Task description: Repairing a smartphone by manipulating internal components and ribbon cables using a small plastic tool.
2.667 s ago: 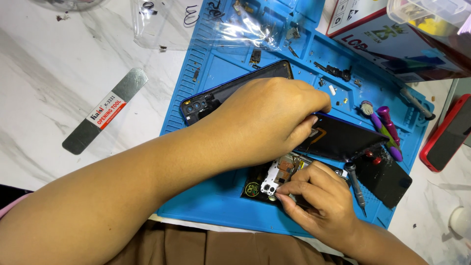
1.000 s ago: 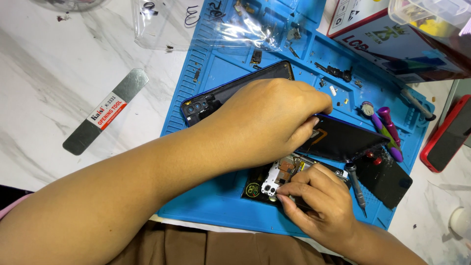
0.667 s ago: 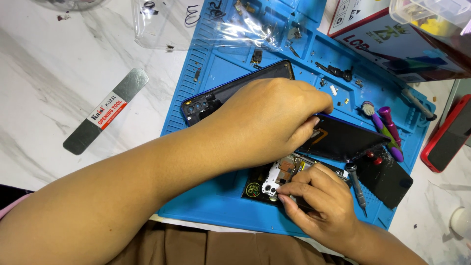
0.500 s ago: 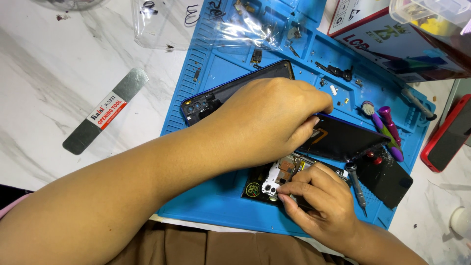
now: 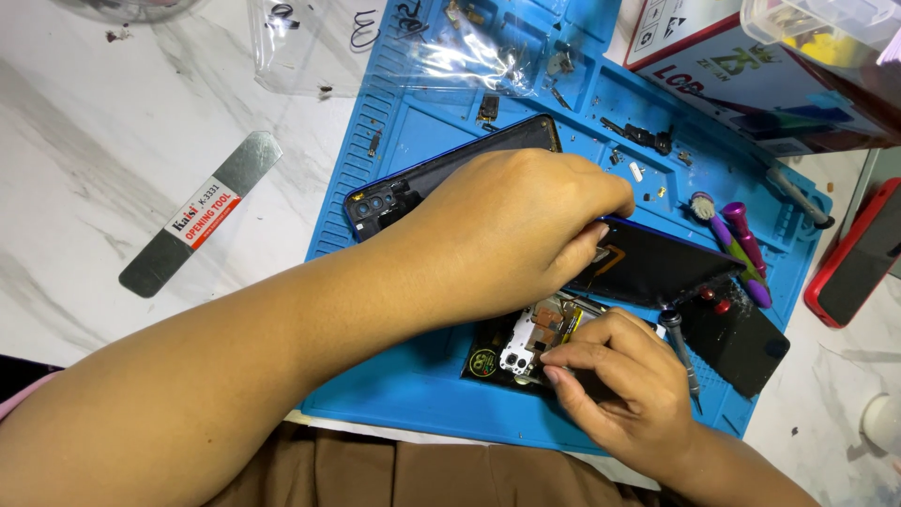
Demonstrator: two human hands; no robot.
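Your left hand (image 5: 511, 235) lies across the opened phone (image 5: 526, 352) on the blue mat (image 5: 375, 366), its fingers curled down onto the dark panel (image 5: 657, 268) near the middle of the mat; they look pressed onto that panel's edge, but whether they pinch anything under the palm cannot be told. Your right hand (image 5: 615, 385) rests low on the mat, fingertips (image 5: 554, 361) drawn together on the exposed board beside the white camera frame (image 5: 518, 352), with a slim screwdriver (image 5: 678, 352) standing just beside the knuckles.

To do this well, keep the left hand's weight flat and steady so the phone body cannot slide, and let only the right fingertips work. Press lightly: the bared parts near the camera frame look thin and would probably bend under a hard push. Keep your wrist low on the mat for support.

The phone's open end lies directly under your right fingertips, touching them, while its far end with the camera cutouts (image 5: 375, 202) pokes out beyond your left wrist. Loose screws and small parts (image 5: 638, 141) sit in the mat's upper trays, well apart from both hands. A metal opening tool (image 5: 202, 214) lies off the mat on the bench (image 5: 113, 141) to your left, and purple-handled tools (image 5: 737, 244) lie near the right edge.
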